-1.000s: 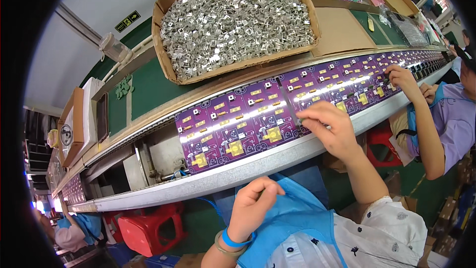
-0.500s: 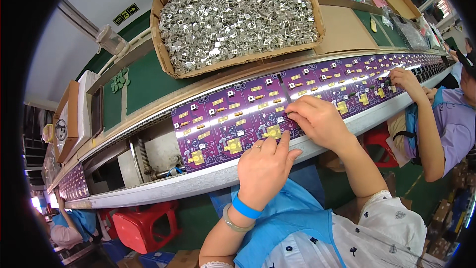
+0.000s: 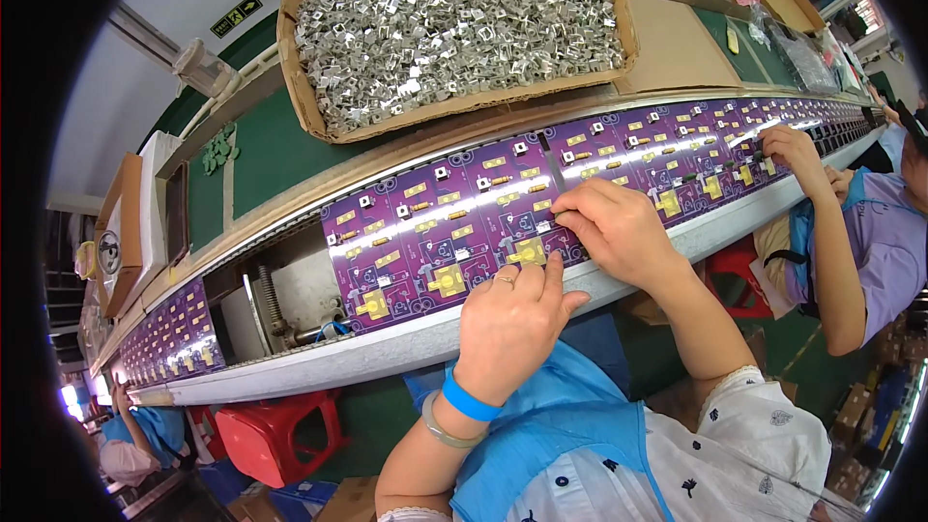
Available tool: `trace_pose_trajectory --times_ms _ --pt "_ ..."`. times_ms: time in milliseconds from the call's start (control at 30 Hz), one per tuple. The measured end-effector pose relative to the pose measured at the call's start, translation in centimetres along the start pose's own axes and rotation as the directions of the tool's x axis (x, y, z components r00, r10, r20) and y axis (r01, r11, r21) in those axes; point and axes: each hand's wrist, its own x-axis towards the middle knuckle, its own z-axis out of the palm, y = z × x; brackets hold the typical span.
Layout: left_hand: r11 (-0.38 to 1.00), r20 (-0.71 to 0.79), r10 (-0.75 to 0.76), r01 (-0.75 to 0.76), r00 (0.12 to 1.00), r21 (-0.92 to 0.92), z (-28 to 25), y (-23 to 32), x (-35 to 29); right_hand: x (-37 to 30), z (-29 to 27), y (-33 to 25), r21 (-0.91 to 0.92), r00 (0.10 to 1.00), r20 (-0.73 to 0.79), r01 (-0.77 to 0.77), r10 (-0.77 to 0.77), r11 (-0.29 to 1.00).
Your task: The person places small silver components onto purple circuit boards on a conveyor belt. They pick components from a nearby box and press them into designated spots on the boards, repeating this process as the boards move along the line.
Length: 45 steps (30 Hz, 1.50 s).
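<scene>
A purple circuit board panel (image 3: 391,266) lies on the conveyor in front of me, with gold pads, small white square parts and tan resistors on it. My left hand (image 3: 514,319) rests at its near edge. The index finger is stretched onto the board and the thumb stands apart; nothing shows in this hand. Just to the right, my right hand (image 3: 619,232) is closed in a pinch low over the board, close to the gap between two panels. Whatever its fingertips hold is too small or hidden to name.
A cardboard box (image 3: 454,111) heaped with small silvery metal clips stands beyond the conveyor. Another purple panel (image 3: 179,338) lies to the left, past a gap showing a spring and metal parts. A co-worker's hand (image 3: 793,155) works over boards at right. A red stool (image 3: 275,435) stands below.
The separate panel at left has moved right along the conveyor. My view has shifted slightly. Both my hands stay at nearly the same spots on the board, the right still pinched.
</scene>
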Motion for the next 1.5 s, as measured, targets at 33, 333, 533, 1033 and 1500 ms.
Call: trace_pose_trajectory --times_ms 33,333,533,1033,1500 --pt "1.0 0.007 0.004 -0.004 1.0 0.002 0.0 0.0 0.0 0.0 0.0 0.0 0.001 1.0 -0.001 0.002 -0.002 1.0" --pt "0.999 0.028 0.032 -0.032 0.999 -0.002 0.3 -0.2 0.0 0.2 0.2 0.1 0.022 1.0 0.002 -0.003 0.003 1.0" --pt "0.999 0.032 0.027 -0.027 0.999 -0.019 0.2 -0.3 0.0 0.3 0.3 -0.3 -0.043 0.999 0.026 0.031 -0.03 0.999" --pt "0.999 -0.003 0.012 -0.012 1.0 -0.052 0.2 -0.3 -0.3 -0.2 0.3 -0.6 -0.113 0.998 0.0 0.059 -0.06 0.992" --pt "0.998 -0.059 0.014 -0.018 0.998 -0.06 0.2 -0.3 -0.4 -0.5 0.0 -0.4 -0.062 0.996 -0.054 0.067 -0.07 0.996"
